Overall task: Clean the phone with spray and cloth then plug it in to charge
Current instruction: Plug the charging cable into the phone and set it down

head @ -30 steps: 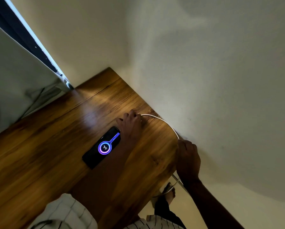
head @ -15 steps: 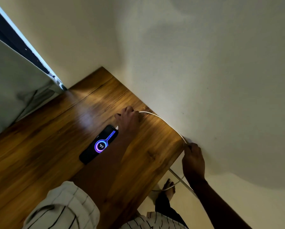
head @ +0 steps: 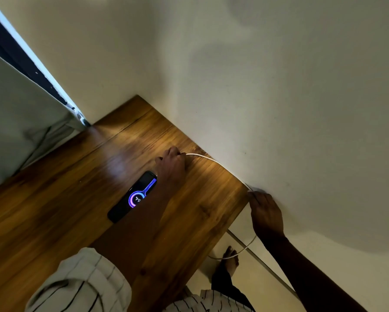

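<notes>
Wooden desk (head: 76, 199) w/ lit phone (head: 134, 197), corner of cream walls (head: 279, 109).

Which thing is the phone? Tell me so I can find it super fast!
Find the big wooden table that fills the lower left of the view. Near its middle, just left of the left hand, lies the phone, a flat dark slab. It is the only thing glowing: a purple-blue ring shines on its screen, while the white cable nearby stays plain.

Mid-frame, the phone (head: 132, 197) lies on the table (head: 54, 210), screen lit. The left hand (head: 172, 165) grips the cable (head: 211, 159) at its end; the right hand (head: 265, 213) pinches it at right.
</notes>
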